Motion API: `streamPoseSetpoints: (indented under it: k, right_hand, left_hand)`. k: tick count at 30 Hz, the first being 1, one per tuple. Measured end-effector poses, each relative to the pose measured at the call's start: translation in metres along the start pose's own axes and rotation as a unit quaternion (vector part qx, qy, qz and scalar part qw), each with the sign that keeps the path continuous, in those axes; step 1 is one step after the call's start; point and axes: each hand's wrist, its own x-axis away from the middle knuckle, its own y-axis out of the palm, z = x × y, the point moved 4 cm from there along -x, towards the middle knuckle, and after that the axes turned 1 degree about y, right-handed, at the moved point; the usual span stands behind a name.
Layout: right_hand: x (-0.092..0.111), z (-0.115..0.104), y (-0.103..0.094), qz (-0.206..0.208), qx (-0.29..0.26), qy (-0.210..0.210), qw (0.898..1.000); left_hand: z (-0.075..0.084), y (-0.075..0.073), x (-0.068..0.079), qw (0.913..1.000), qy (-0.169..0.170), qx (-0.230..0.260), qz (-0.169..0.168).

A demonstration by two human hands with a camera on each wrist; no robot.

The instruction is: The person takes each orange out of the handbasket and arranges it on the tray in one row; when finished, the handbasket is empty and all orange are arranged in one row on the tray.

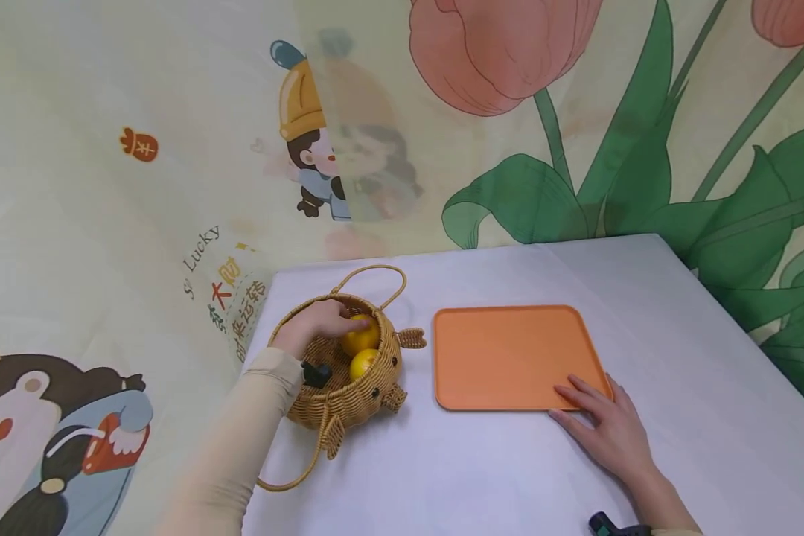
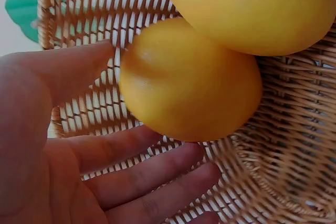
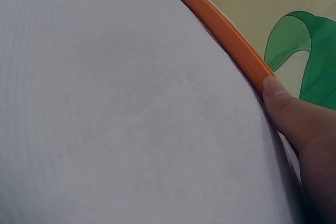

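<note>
A round wicker basket (image 1: 348,398) with animal-like features stands on the left part of the white table, two smooth yellow-orange fruits inside it. My left hand (image 1: 318,320) reaches over the rim to the farther fruit (image 2: 189,82). In the left wrist view the thumb lies at one side of that fruit, the extended fingers (image 2: 152,187) spread along its lower side. The other fruit (image 2: 252,9) sits against it. My right hand (image 1: 606,428) rests at the near right corner of an orange tray (image 1: 502,357), fingers laid on the tray and thumb (image 3: 283,100) at its near rim.
One basket handle (image 1: 402,279) arches toward the back, and the other handle (image 1: 288,487) hangs toward the front left. A dark device (image 1: 316,374) shows at my left wrist. Patterned cloth (image 1: 388,149) covers the wall close behind the white table (image 1: 482,469).
</note>
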Motion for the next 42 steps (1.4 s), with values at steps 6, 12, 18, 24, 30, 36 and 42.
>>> streamPoseSetpoints:
  k: [6,12,18,24,30,36,42]
  right_hand:
    - [-0.009,-0.001,0.001,0.009,-0.005,-0.021,1.000]
    - [-0.005,0.001,-0.001,0.007,-0.002,-0.019,1.000]
    - [-0.010,-0.001,-0.002,0.005,0.000,-0.018,1.000]
    - [-0.009,0.000,-0.002,0.000,-0.004,-0.017,1.000]
    - [-0.006,-0.001,-0.003,0.000,-0.008,-0.017,1.000]
    - [-0.006,-0.001,-0.002,-0.002,0.000,-0.011,1.000]
    - [-0.006,-0.001,-0.002,-0.001,0.005,-0.011,1.000]
  left_hand:
    - [-0.010,0.006,-0.005,0.9979,-0.034,0.039,-0.038]
    - [-0.006,0.018,-0.010,0.9953,-0.040,0.067,-0.056]
    - [-0.007,0.014,-0.013,0.9974,-0.020,0.059,-0.037]
    - [-0.004,0.012,-0.014,0.9905,0.012,0.128,-0.050]
    - [0.002,0.012,-0.012,0.9854,0.033,0.151,-0.072]
    - [0.000,0.021,-0.014,0.9749,0.014,0.208,-0.078]
    - [-0.004,0.030,-0.014,0.9642,-0.007,0.240,-0.112]
